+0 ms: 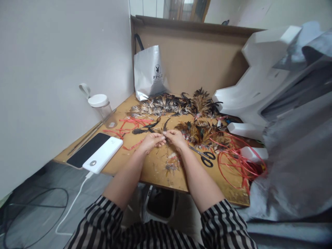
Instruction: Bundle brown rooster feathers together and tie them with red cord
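Note:
My left hand (153,142) and my right hand (176,138) meet over the middle of the table, fingertips pinched close together. A dark feather (166,123) sticks up from between the fingertips, and both hands appear closed on it; its lower end is hidden. Just beyond my left hand lie loose black feathers (141,131). Beside my right hand is a pile of brown feathers (199,133), with black-handled scissors (206,157) below it. Small feather scraps (173,162) are scattered between my forearms.
Feather bunches (166,104) lie along the back, before a silver bag (149,74). Red ribbon (233,155) tangles at right; more red strips (135,121) lie left. A white power bank (102,155), phone (88,150) and lidded jar (102,107) stand left. White foam pieces (259,76) lean at right.

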`<state>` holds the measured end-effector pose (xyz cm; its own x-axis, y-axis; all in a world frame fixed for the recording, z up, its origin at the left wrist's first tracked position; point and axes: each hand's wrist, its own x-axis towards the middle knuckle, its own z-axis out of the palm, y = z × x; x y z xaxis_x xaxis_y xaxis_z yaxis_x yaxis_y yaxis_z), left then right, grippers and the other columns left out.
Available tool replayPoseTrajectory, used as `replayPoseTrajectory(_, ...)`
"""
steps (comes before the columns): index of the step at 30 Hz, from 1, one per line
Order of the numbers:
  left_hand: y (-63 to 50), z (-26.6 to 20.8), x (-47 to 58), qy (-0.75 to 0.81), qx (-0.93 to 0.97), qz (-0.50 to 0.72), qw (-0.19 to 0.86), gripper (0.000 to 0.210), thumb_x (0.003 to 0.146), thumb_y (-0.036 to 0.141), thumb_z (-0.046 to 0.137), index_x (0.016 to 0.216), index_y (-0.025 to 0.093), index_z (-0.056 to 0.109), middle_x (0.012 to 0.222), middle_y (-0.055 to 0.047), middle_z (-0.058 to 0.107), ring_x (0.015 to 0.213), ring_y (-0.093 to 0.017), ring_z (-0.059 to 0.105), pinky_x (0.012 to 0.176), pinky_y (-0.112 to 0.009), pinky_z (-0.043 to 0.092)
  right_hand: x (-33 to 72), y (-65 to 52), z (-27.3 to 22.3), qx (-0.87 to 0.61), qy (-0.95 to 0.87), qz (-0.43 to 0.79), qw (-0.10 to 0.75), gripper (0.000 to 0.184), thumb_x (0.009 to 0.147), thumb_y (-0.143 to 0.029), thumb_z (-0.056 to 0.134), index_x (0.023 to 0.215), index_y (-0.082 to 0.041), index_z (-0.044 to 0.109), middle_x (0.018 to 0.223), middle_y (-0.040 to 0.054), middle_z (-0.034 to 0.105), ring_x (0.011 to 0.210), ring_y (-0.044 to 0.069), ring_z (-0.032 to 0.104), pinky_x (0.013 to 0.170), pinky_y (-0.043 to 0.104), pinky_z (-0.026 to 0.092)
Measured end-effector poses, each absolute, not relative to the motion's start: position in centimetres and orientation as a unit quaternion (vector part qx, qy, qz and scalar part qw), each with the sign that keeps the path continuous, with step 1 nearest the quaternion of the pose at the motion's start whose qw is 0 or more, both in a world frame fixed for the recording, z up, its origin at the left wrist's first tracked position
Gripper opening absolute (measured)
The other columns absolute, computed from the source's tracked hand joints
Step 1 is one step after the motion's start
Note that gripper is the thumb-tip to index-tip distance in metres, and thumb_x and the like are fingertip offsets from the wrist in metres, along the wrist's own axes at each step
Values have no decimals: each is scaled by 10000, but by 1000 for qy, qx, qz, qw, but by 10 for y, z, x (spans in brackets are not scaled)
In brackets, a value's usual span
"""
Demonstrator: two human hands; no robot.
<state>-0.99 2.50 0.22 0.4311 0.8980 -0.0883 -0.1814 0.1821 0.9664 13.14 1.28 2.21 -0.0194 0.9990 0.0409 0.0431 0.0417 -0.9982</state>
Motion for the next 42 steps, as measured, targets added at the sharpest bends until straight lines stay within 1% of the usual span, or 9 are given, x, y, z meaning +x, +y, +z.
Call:
replayPoseTrajectory(5, 23, 2, -8, 369, 531, 407, 645, 230, 637, 308, 668, 701, 93, 616, 644, -69, 643, 487, -79, 552, 476, -185, 414, 132, 13, 21, -488, -523, 492, 497, 305, 552, -431, 658, 550, -161, 516, 394, -75, 405, 376, 48, 292, 400, 204, 196)
replayPoseTrajectory(13, 22, 1, -7, 377, 502, 414, 659, 243, 609, 292, 690, 731, 92, 627, 697, -86, 659, 503, -76, 556, 475, -178, 411, 125, 12, 21, -478, -504, 494, 523, 309, 522, -417, 676, 531, -164, 498, 409, -71, 427, 377, 47, 310, 394, 199, 215)
replayPoseTrajectory(15, 22, 3, -7, 381, 489, 425, 660, 243, 605, 294, 695, 720, 93, 622, 680, -80, 656, 494, -72, 548, 463, -172, 406, 126, 13, 22, -482, -493, 493, 531, 303, 528, -424, 673, 561, -160, 526, 412, -68, 428, 375, 48, 310, 389, 199, 214)
replayPoseTrajectory(19, 25, 7, -11, 388, 418, 482, 665, 200, 608, 241, 698, 714, 96, 611, 675, -61, 652, 496, -51, 539, 447, -141, 393, 138, 20, 20, -500, -466, 463, 565, 342, 559, -442, 646, 734, -150, 608, 470, -51, 486, 387, 53, 325, 397, 203, 243)
replayPoseTrajectory(22, 28, 8, -14, 385, 362, 528, 665, 153, 635, 200, 677, 724, 95, 611, 684, -51, 649, 501, -35, 536, 442, -118, 386, 152, 27, 14, -533, -479, 410, 564, 317, 555, -412, 647, 705, -134, 622, 534, -18, 550, 440, 65, 395, 463, 212, 320)
replayPoseTrajectory(27, 31, 6, -17, 378, 326, 559, 662, 111, 661, 173, 654, 724, 93, 611, 685, -50, 646, 509, -32, 535, 455, -112, 397, 163, 31, 4, -578, -557, 342, 487, 256, 572, -372, 626, 643, -126, 646, 574, 8, 595, 499, 92, 457, 530, 226, 356)
replayPoseTrajectory(36, 27, 8, -13, 368, 337, 520, 693, 108, 643, 144, 667, 706, 80, 607, 655, -55, 642, 500, -41, 541, 458, -121, 413, 145, 22, 0, -670, -632, 189, 339, 279, 581, -448, 610, 500, -182, 595, 451, -7, 519, 438, 90, 400, 449, 223, 248)
replayPoseTrajectory(39, 26, 9, -12, 369, 345, 510, 696, 114, 638, 137, 670, 708, 74, 607, 650, -59, 642, 498, -44, 542, 459, -123, 419, 143, 21, 0, -675, -633, 188, 331, 197, 594, -358, 590, 510, -180, 594, 475, -8, 530, 444, 88, 408, 455, 221, 256)
replayPoseTrajectory(42, 26, 8, -12, 369, 346, 508, 698, 103, 644, 122, 663, 717, 74, 609, 656, -60, 645, 505, -46, 549, 467, -123, 426, 144, 23, 0, -652, -620, 232, 370, 156, 591, -304, 562, 533, -163, 600, 484, -15, 531, 459, 89, 423, 470, 213, 287)
